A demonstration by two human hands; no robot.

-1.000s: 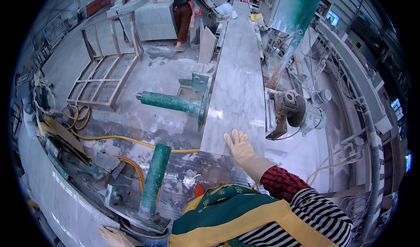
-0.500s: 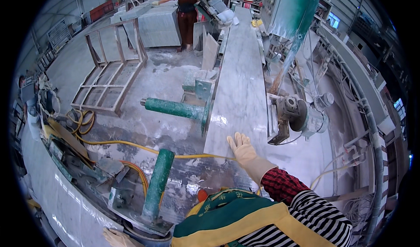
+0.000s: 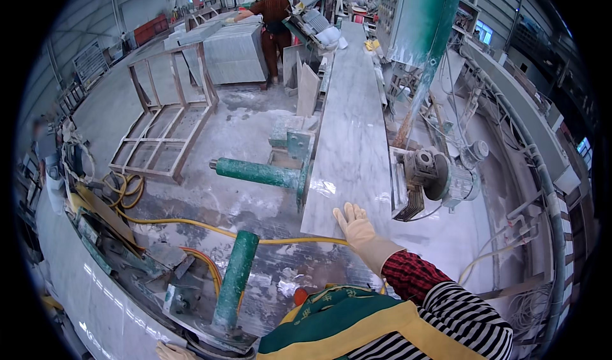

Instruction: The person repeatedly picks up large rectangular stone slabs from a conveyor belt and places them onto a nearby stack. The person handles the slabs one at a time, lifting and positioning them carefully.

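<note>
A long grey-veined white marble slab (image 3: 350, 117) stretches away from me on a conveyor. On its near end, my gloved right hand (image 3: 360, 230) lies flat with fingers spread, holding nothing. At the lower left, my gloved left hand (image 3: 174, 352) shows only in part, cut off by the picture's lower rim. Its fingers look stretched out at the edge of a second polished slab (image 3: 102, 302), which curves along the left side. A green roller post (image 3: 236, 277) rises close to that hand. Both gloves are cream-coloured rubber.
A green roller (image 3: 258, 172) juts out left of the marble slab, and a motor (image 3: 456, 184) sits on its right. Yellow hose (image 3: 185, 221) crosses the wet floor. A metal frame (image 3: 166, 130) stands left; a co-worker (image 3: 275, 28) is beside stacked slabs (image 3: 233, 51).
The whole view has shifted slightly, so things appear a little lower and to the right. My right hand stays on the slab's near end; my left hand shows less.
</note>
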